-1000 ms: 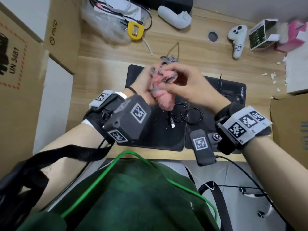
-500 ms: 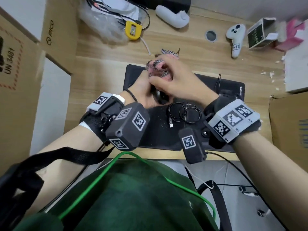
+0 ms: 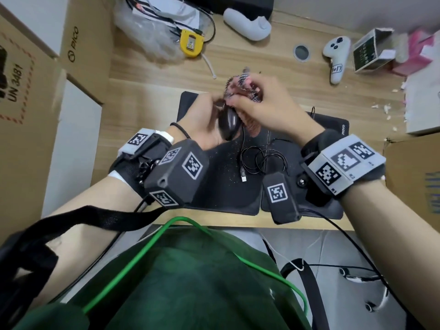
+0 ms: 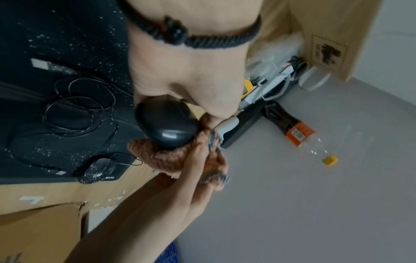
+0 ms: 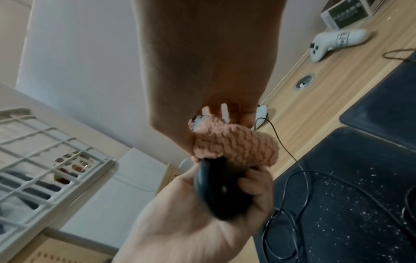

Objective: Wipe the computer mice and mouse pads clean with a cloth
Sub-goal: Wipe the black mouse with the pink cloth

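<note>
My left hand [image 3: 202, 117] grips a black wired mouse [image 3: 229, 123] lifted above the left black mouse pad [image 3: 219, 184]. My right hand [image 3: 266, 103] grips a bunched pink cloth [image 3: 240, 88] with a checked edge and presses it against the mouse's far end. In the left wrist view the cloth [image 4: 162, 158] wraps under the mouse [image 4: 166, 122]. The right wrist view has the cloth [image 5: 231, 144] on top of the mouse [image 5: 216, 188]. A second mouse [image 4: 101, 170] lies on the right pad [image 3: 333, 125].
The mouse's coiled cable [image 3: 259, 160] lies across both pads, which are speckled with white crumbs. Cardboard boxes [image 3: 23, 91] line the left side, another [image 3: 416, 186] the right. A yellow tape measure [image 3: 191, 42], a white controller [image 3: 335, 55] and a small box [image 3: 371, 51] sit at the back.
The cloth has slid from over the mouse's near part up to its far end, leaving the black shell bare. Both hands stayed together above the left pad.
</note>
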`<state>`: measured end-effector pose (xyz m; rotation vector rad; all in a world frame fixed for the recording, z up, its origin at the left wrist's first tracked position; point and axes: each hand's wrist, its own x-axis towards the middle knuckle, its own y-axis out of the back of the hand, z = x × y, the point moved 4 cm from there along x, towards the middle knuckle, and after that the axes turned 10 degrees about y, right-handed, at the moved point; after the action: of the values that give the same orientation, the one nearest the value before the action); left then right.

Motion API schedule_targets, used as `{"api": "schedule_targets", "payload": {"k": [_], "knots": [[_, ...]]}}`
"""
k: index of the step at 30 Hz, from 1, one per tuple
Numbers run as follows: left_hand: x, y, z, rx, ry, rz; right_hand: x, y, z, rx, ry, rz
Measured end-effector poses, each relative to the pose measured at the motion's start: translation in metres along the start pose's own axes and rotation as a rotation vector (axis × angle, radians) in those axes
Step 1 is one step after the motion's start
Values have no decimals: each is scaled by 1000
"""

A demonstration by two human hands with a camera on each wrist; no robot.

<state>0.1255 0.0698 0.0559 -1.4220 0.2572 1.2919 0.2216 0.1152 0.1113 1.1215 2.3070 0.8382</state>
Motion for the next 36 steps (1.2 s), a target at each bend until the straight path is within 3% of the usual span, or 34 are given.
{"api": "schedule_targets", "payload": {"k": [4,8,14,17,19,24,31,34,36], "knots": [[1,1,-1,-33,-51,-37,-12,2,-7,88,51,30],[-2,0,-3,-90,-38,-87,-20,-17,-25,-2,193,-99],[-13,-1,-4,84,-65,-81,-7,11,12,43,-88,121],[-11,-4,-8,16,-29,-91,-7,11,16,30,-144,163],[-8,-2,-7,-65,4,-50,-12,0,9,-8,-102,127],[-6,7,-12,-108,71,-16,-30,-23,-13,-8,133,-158],[-11,-3,-14,-55,71,-56,-8,12,23,169,-179,142],[-10,-1,-9,-95,58,9,-16,-3,1,189,-103,147],[-10,3,-6,-110,39,15,-24,-20,-17,176,27,21]]}}
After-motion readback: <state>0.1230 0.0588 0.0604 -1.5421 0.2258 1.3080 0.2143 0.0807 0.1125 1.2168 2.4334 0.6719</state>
